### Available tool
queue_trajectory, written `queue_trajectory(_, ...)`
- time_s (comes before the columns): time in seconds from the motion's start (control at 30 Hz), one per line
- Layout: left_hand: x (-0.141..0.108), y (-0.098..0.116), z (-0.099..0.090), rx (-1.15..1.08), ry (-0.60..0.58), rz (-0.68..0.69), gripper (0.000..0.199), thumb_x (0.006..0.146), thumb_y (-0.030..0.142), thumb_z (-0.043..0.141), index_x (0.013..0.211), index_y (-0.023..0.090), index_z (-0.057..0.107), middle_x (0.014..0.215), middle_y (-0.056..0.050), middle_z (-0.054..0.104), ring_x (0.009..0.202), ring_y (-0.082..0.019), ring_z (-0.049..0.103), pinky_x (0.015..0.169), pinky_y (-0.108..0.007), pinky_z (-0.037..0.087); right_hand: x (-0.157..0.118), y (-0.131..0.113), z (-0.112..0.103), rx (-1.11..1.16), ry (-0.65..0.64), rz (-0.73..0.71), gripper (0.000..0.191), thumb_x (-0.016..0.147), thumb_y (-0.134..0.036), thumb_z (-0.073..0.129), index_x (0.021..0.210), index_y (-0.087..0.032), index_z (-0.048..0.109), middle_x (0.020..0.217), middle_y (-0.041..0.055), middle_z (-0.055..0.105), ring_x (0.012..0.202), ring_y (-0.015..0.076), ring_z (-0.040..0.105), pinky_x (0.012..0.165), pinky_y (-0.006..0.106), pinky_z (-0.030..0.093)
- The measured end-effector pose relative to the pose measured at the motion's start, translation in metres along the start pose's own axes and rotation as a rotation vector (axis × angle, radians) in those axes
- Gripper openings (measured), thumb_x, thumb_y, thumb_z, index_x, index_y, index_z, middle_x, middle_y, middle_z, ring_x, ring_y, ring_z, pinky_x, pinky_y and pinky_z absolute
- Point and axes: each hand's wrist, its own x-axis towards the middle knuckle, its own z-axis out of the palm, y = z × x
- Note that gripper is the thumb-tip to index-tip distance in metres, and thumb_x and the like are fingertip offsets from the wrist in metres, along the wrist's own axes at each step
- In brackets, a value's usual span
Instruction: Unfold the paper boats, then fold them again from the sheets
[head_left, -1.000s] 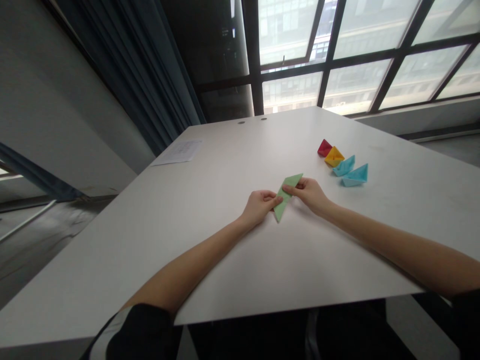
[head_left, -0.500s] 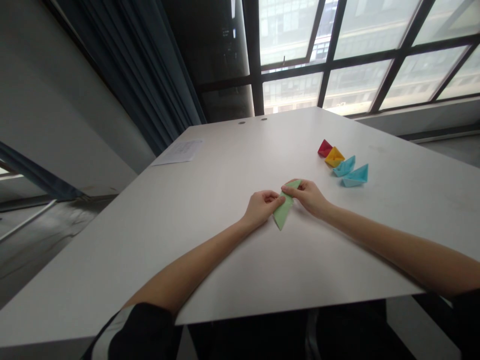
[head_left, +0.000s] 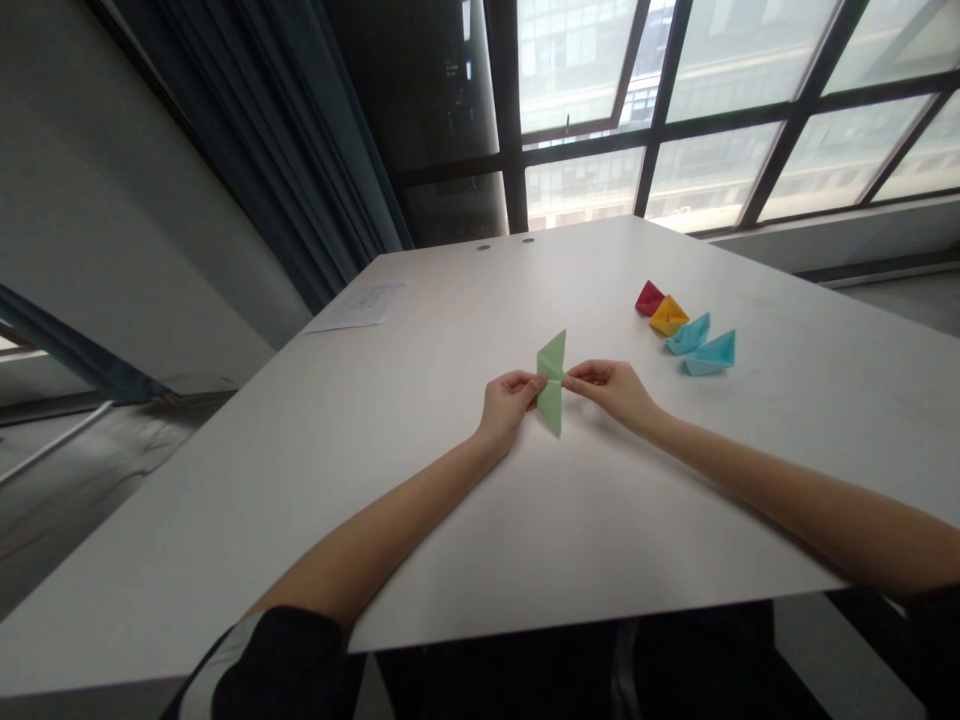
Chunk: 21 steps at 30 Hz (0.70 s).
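Observation:
A light green folded paper (head_left: 551,400) is held above the table, with one pointed end towards the window and the other towards me. My left hand (head_left: 508,403) pinches its left side at the middle, thumb on top. My right hand (head_left: 611,388) is closed in a pinch at the paper's right edge, thumb and forefinger together at its middle. To the right of my right hand stand folded paper boats: a light blue boat (head_left: 711,354), another light blue boat (head_left: 688,335), a yellow boat (head_left: 670,316) and a red boat (head_left: 649,298).
Under everything is a large white table (head_left: 420,400), its near edge in front of my body. Printed paper sheets (head_left: 360,305) lie at its far left. Beyond it are a blue curtain (head_left: 285,130) and framed windows (head_left: 585,185).
The green paper has turned from slanting to nearly straight away from me, and its two pointed ends now show. My right hand has moved from its far end to the middle of its right edge.

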Motion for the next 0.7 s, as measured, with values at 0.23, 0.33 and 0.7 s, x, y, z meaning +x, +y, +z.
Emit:
queue_trajectory(0.23, -0.002, 0.002, 0.002, 0.197, -0.108, 0.014, 0.030, 0.061, 0.039, 0.071, 0.071, 0.012, 0.064, 0.071, -0.004, 0.065, 0.067, -0.012, 0.058, 0.068, -0.026, 0.045, 0.002, -0.006, -0.009, -0.227, 0.001, -0.144, 0.024, 0.075, -0.041, 0.058, 0.077, -0.018, 0.064, 0.073, 0.0032, 0.066, 0.066, 0.0162, 0.059, 0.060, 0.028, 0.045)
queue_trajectory(0.33, -0.003, 0.003, 0.001, 0.308, -0.096, 0.144, 0.033, 0.066, 0.037, 0.068, 0.088, 0.013, 0.062, 0.087, -0.006, 0.064, 0.074, -0.013, 0.057, 0.064, -0.023, 0.045, 0.002, -0.014, -0.019, -0.482, -0.066, -0.308, 0.017, 0.077, -0.034, 0.056, 0.075, -0.018, 0.063, 0.070, 0.0025, 0.064, 0.063, 0.0146, 0.055, 0.059, 0.027, 0.042)
queue_trajectory(0.7, -0.009, 0.008, -0.003, 0.772, -0.142, 0.466, 0.013, 0.076, 0.028, 0.058, 0.075, 0.016, 0.063, 0.084, -0.003, 0.060, 0.070, -0.010, 0.055, 0.060, -0.021, 0.045, -0.001, -0.017, -0.027, -0.801, -0.369, -0.506, 0.012, 0.080, -0.024, 0.050, 0.081, -0.018, 0.061, 0.071, 0.0043, 0.062, 0.072, 0.0169, 0.054, 0.065, 0.027, 0.040)
